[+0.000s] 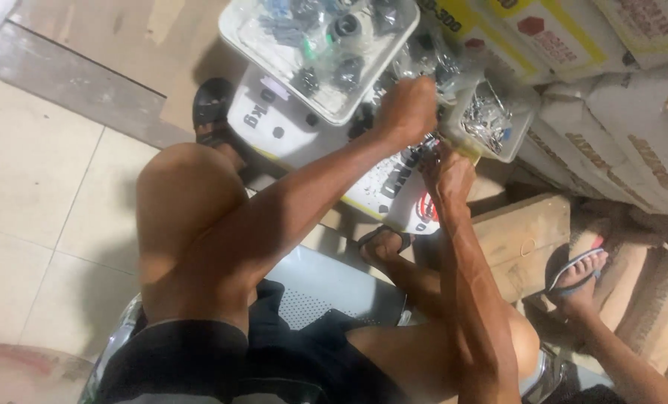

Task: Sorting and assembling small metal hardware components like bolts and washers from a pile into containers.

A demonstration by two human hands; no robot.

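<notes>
A white appliance panel (304,138) with dark buttons and markings lies on the floor in front of me. My left hand (408,108) is curled into a fist over its far edge, beside a clear tub of small metal parts (491,120). What the fist holds is hidden. My right hand (447,176) rests lower on the panel's right end with its fingers bent down onto it. I cannot tell if they grip anything. A clear tray of dark small parts (326,45) sits on top of the panel.
I sit on a grey perforated seat (326,288) with my knees up and my sandalled feet (214,112) by the panel. A wooden block (521,239) lies at the right. Another person's foot in a flip-flop (580,273) is beside it. Stacked sacks (625,135) fill the back right.
</notes>
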